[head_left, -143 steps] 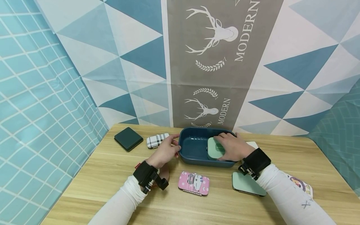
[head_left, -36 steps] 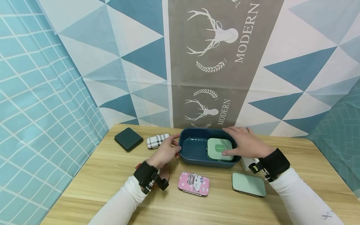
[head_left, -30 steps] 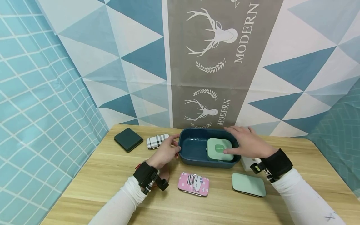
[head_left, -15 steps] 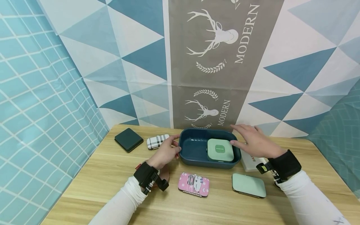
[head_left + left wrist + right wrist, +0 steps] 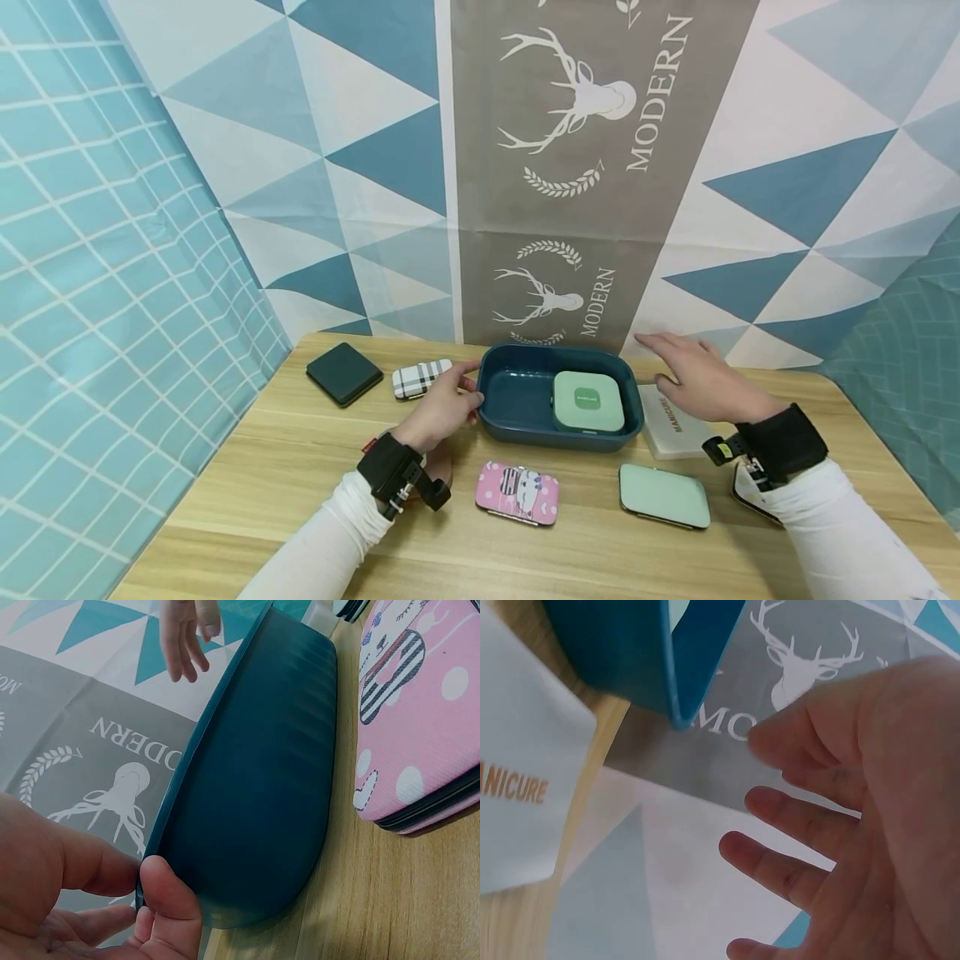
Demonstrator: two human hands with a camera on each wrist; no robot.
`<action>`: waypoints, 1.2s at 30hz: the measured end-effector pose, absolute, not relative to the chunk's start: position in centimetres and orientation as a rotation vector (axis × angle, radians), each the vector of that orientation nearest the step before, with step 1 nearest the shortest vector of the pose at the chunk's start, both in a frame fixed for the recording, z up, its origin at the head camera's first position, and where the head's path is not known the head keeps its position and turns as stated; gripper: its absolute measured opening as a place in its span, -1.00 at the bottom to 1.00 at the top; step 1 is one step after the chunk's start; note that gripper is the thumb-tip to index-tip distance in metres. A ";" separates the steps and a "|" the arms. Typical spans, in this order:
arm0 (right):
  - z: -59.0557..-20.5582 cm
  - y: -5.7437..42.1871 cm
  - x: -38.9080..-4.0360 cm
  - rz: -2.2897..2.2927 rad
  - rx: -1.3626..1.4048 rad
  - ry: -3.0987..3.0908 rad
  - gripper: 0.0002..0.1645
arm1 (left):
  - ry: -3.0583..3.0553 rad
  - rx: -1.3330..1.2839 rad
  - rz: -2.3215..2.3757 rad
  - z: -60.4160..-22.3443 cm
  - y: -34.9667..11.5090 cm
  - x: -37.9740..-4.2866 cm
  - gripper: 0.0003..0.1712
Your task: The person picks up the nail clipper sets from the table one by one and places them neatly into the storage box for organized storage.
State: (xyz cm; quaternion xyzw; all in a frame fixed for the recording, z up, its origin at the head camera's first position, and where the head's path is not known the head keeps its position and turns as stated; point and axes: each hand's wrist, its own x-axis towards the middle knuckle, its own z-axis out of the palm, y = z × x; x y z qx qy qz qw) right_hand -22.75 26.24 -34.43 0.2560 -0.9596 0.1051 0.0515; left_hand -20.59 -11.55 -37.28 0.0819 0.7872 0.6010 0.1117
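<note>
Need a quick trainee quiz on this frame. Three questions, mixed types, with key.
1. True or false: the right hand is holding the pink cat-print case.
2. Short answer: what lies inside the dark blue bin, whose rim the left hand pinches?
3. Fill in: the white box to the right of the bin is printed with the word ____.

Key:
1. False; it holds nothing.
2. The square mint-green case.
3. MANICURE.
</note>
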 end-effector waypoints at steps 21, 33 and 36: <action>-35.9 29.2 -22.8 0.294 0.749 -3.053 0.03 | 2.309 0.236 1.761 -37.0 -11.6 -20.3 -0.36; -37.2 30.2 -22.5 0.346 0.803 -3.117 0.21 | 2.294 0.237 1.783 -39.9 -11.9 -22.3 -0.34; -37.6 30.4 -22.5 0.334 0.804 -3.134 0.25 | 2.306 0.240 1.785 -40.3 -11.9 -22.4 -0.35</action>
